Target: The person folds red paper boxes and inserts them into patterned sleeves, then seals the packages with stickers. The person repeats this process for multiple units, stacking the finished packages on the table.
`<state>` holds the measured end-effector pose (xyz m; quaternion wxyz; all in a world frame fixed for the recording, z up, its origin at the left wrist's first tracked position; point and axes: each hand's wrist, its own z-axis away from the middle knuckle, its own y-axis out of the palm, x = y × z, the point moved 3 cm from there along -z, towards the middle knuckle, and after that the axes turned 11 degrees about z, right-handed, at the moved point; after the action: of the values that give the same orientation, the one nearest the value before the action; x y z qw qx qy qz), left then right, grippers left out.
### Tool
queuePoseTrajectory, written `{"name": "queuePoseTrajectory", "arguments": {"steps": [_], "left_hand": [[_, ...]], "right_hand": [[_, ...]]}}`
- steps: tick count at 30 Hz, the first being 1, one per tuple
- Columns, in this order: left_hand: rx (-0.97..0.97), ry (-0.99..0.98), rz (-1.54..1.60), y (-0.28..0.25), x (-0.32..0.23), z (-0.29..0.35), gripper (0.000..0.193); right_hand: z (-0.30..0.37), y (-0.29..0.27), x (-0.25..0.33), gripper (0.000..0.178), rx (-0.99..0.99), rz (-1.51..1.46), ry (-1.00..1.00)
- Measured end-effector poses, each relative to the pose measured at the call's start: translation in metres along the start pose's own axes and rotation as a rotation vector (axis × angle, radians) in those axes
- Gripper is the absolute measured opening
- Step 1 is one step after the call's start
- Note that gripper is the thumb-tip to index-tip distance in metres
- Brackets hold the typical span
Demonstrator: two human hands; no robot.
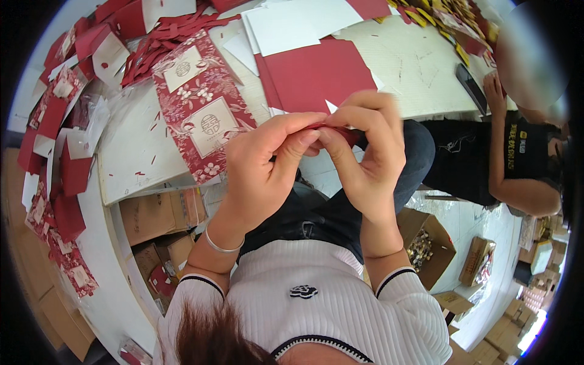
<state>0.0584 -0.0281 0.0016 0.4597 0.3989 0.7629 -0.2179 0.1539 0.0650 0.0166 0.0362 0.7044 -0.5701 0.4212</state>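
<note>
My left hand (pixel 261 161) and my right hand (pixel 368 155) meet in front of me, over the table's near edge. Thumbs and fingertips of both pinch a small, dark red folded piece (pixel 351 135). Most of it is hidden behind the fingers, so I cannot tell whether it is paper or ribbon. Just beyond the hands lies a stack of red cards (pixel 322 73), with white sheets (pixel 292 27) partly over it. Left of my left hand is a long red patterned wrapper (pixel 201 109) with white flowers and cream panels.
A heap of red strips (pixel 164 45) lies at the far left, near red and white boxes (pixel 112 55). Yellow-edged pieces (pixel 447 21) are piled far right, by a dark phone (pixel 471 88). Another person's arm (pixel 497 140) rests there. An open carton (pixel 426 249) stands on the floor.
</note>
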Motion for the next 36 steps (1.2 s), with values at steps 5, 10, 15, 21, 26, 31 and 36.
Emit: {"name": "queuePoseTrajectory", "arguments": {"steps": [5, 10, 15, 21, 26, 31, 36], "left_hand": [[-0.113, -0.033, 0.251, -0.006, 0.005, 0.009, 0.009], [-0.235, -0.024, 0.176, -0.026, -0.003, 0.016, 0.015], [-0.361, -0.077, -0.326, -0.115, -0.022, 0.040, 0.039], [-0.355, -0.634, -0.028, -0.129, 0.017, 0.034, 0.031], [-0.360, -0.435, 0.470, -0.114, 0.049, 0.028, 0.026], [-0.385, -0.439, 0.554, -0.112, 0.048, 0.026, 0.024], [-0.506, -0.375, 1.058, -0.109, 0.051, 0.028, 0.028]], "right_hand": [[-0.005, 0.010, 0.009, 0.019, 0.216, -0.076, -0.049], [-0.009, 0.030, 0.018, 0.015, 0.166, -0.062, -0.190], [-0.039, 0.059, 0.006, 0.016, 0.192, -0.121, -0.236], [-0.063, 0.125, 0.001, 0.015, 0.235, 0.005, -0.507], [-0.060, 0.146, -0.001, 0.016, 0.276, 0.085, -0.598], [-0.060, 0.142, -0.001, 0.018, 0.330, 0.209, -0.698], [-0.071, 0.137, 0.011, 0.019, 0.599, 0.338, -0.694]]}}
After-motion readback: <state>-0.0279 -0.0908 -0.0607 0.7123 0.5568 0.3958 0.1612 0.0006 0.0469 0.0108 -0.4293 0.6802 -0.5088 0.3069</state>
